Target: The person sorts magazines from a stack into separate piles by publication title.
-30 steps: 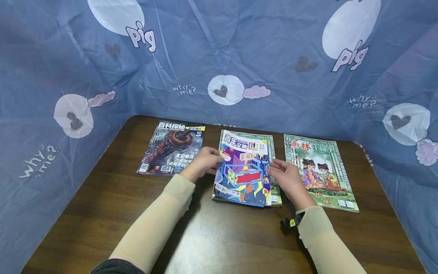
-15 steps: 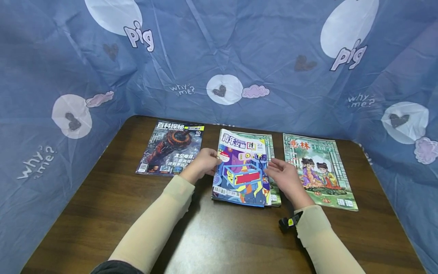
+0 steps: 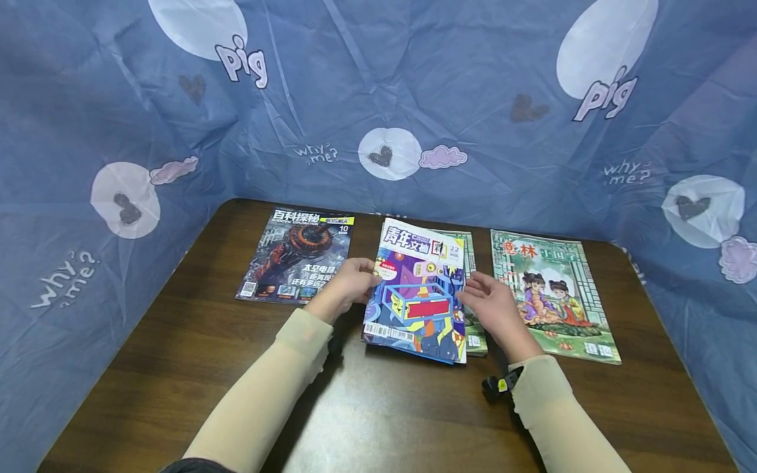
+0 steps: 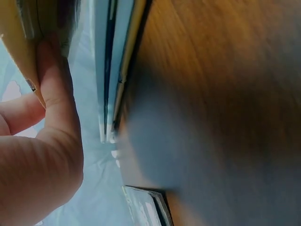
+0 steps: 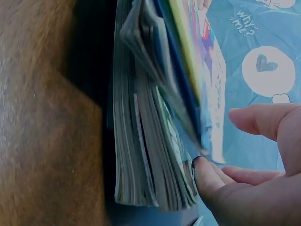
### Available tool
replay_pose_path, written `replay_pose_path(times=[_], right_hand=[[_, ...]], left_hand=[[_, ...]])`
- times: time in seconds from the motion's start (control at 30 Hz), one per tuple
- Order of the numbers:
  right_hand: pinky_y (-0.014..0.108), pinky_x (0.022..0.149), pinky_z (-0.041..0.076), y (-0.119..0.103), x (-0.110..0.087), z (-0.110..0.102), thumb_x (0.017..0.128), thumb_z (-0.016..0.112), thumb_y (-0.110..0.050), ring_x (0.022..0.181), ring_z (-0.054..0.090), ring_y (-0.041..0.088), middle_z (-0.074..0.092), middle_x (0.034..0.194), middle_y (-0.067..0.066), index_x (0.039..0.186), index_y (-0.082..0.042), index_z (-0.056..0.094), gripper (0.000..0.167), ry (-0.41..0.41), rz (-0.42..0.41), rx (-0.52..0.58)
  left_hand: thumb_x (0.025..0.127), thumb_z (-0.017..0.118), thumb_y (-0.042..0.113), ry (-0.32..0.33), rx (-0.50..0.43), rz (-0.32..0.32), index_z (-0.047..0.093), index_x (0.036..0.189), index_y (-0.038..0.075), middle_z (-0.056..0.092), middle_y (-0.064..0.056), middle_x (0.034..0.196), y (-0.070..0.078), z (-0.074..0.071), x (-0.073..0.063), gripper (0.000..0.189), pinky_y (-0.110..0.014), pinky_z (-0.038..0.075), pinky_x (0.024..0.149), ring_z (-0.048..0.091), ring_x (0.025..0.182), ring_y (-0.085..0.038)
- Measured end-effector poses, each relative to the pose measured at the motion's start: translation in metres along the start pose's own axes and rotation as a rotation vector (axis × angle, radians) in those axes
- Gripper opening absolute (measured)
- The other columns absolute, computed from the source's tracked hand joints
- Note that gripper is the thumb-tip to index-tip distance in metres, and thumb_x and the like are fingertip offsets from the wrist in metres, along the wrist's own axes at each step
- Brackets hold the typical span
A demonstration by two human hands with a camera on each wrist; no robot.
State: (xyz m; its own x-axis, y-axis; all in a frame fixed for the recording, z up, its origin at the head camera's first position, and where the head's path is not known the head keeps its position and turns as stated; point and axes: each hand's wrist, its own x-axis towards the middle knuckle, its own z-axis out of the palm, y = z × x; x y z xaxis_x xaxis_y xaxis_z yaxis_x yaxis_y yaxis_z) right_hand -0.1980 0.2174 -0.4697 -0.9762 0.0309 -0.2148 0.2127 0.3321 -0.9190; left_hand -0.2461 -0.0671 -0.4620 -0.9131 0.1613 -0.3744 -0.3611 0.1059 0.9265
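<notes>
In the head view a purple magazine (image 3: 416,289) with a white title band lies slightly askew over a pile of green-edged magazines (image 3: 476,335). My left hand (image 3: 353,284) pinches its left edge. The left wrist view shows the left thumb and fingers gripping the magazine's edge (image 4: 21,56), raised above the pile's spines (image 4: 113,70). My right hand (image 3: 493,309) is at its right edge. In the right wrist view, the right thumb is apart from the cover and the fingertips (image 5: 202,169) are by the lifted corner, beside the page edges of the thick pile (image 5: 155,174).
A dark space-themed magazine (image 3: 301,256) lies flat at left on the brown wooden table (image 3: 378,407). A green magazine (image 3: 556,295) showing two cartoon figures lies at right. Blue printed cloth (image 3: 497,177) hangs behind the table. A black strap device (image 3: 501,384) is on the right wrist.
The purple magazine has risen a little off the pile and its lower end has shifted toward me and left. The left hand moved slightly with it; the right hand shifted slightly left.
</notes>
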Motion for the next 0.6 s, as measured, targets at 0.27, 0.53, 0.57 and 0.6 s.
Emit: replay_pose_path(times=[0.27,0.53,0.57,0.6], right_hand=[[0.041,0.102,0.048,0.0,0.001,-0.004,0.098,0.071,-0.019,0.129,0.054,0.035,0.05,0.146,0.025,0.155,0.004,0.035,0.071,-0.034,0.074,0.114],[0.033,0.087,0.056,-0.003,-0.002,-0.003,0.095,0.073,-0.012,0.112,0.066,0.029,0.058,0.136,0.028,0.147,0.009,0.043,0.064,-0.042,0.106,0.227],[0.033,0.087,0.057,-0.004,-0.003,-0.003,0.095,0.074,-0.011,0.11,0.067,0.028,0.059,0.135,0.028,0.146,0.009,0.043,0.064,-0.043,0.105,0.233],[0.033,0.087,0.057,-0.005,-0.004,-0.002,0.094,0.075,-0.011,0.108,0.068,0.027,0.06,0.134,0.027,0.146,0.009,0.043,0.064,-0.047,0.102,0.235]], left_hand=[[0.097,0.059,-0.005,-0.04,-0.067,0.01,0.059,0.118,-0.006,0.069,-0.016,0.086,0.005,-0.004,-0.01,0.021,-0.032,0.058,0.054,0.066,0.064,-0.021],[0.096,0.06,-0.005,-0.064,-0.076,0.025,0.059,0.117,-0.008,0.07,-0.015,0.082,0.006,-0.007,-0.022,0.021,-0.032,0.058,0.054,0.067,0.062,-0.02],[0.096,0.06,-0.005,-0.064,-0.075,0.027,0.059,0.117,-0.008,0.069,-0.014,0.081,0.005,-0.009,-0.023,0.021,-0.032,0.058,0.053,0.066,0.061,-0.019],[0.096,0.06,-0.004,-0.064,-0.075,0.029,0.059,0.117,-0.008,0.07,-0.014,0.08,0.004,-0.011,-0.025,0.022,-0.031,0.058,0.053,0.066,0.061,-0.019]])
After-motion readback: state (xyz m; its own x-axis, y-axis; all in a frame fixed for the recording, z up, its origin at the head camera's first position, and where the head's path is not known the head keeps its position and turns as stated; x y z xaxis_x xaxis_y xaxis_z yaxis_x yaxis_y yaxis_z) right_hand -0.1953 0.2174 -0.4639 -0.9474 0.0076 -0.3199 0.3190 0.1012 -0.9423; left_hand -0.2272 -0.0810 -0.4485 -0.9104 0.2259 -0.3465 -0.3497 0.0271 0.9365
